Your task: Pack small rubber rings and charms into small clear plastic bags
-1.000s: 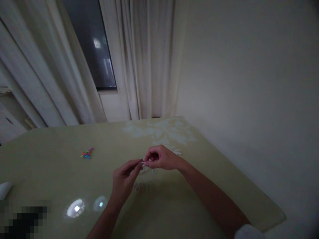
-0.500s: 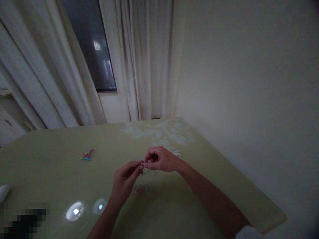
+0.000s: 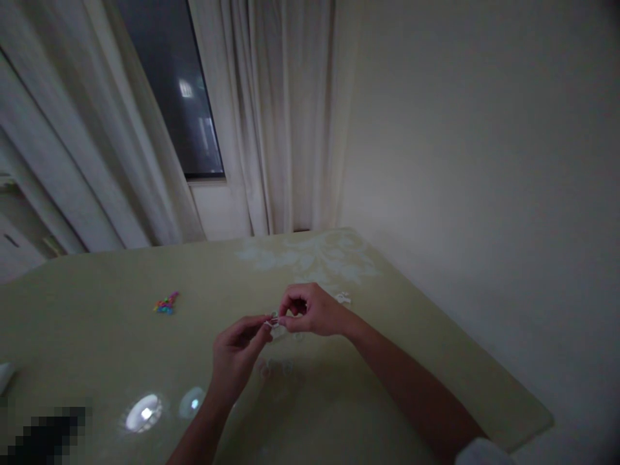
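Fingertips of both hands met above the middle of the pale green tabletop (image 3: pixel 397 361), where the left hand (image 3: pixel 237 355) and the right hand (image 3: pixel 310 310) each pinched one end of a tiny whitish piece (image 3: pixel 274 319); it was too small and dim to tell exactly what it was. Held up between thumb and forefinger on each side, the piece sat clear of the surface, probably so that both ends could be worked at once and kept close in view. Directly below the hands lay a few small pale rings (image 3: pixel 274 368), within easy reach, and another little white bit (image 3: pixel 342 298) rested just beyond the right wrist. A heap of coloured pieces (image 3: pixel 166 303) lay well apart to the left, with nothing between it and the hands. Two bright lamp reflections (image 3: pixel 145 412) shone on the glossy surface nearer the person. Curtains (image 3: pixel 271 116) and a dark window (image 3: pixel 169 84) stood behind.
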A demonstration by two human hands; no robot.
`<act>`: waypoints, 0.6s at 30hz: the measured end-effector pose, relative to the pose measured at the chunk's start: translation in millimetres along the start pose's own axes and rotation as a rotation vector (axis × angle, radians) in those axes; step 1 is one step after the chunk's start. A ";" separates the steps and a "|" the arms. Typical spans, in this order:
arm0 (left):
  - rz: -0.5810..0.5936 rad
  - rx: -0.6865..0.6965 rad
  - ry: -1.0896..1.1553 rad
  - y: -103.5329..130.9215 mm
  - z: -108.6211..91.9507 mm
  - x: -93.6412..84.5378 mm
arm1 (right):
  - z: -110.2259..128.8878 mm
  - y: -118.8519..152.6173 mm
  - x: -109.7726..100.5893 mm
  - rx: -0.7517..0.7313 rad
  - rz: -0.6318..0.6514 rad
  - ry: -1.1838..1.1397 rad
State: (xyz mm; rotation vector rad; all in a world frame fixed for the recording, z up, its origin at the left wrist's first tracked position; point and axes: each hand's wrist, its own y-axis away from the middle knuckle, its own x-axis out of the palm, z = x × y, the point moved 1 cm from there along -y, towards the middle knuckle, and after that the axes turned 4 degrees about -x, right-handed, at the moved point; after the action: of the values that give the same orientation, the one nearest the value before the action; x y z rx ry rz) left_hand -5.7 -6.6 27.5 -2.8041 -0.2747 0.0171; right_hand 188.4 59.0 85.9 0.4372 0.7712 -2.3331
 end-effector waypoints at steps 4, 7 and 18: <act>-0.018 -0.016 0.023 0.4 1.9 -1.9 | 1.5 0.0 0.0 0.001 -0.032 -0.028; -0.017 -0.032 0.050 -0.1 2.0 -2.7 | 0.7 0.7 -1.1 0.009 -0.049 -0.051; 0.057 -0.085 0.083 -1.3 8.3 1.9 | -0.5 1.5 2.2 0.029 -0.004 -0.064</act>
State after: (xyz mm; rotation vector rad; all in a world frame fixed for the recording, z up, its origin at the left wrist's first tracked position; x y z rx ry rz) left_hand -4.5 -2.5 20.1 -2.8876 -0.1793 -0.1005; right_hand 187.8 57.4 83.8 0.3722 0.7097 -2.3520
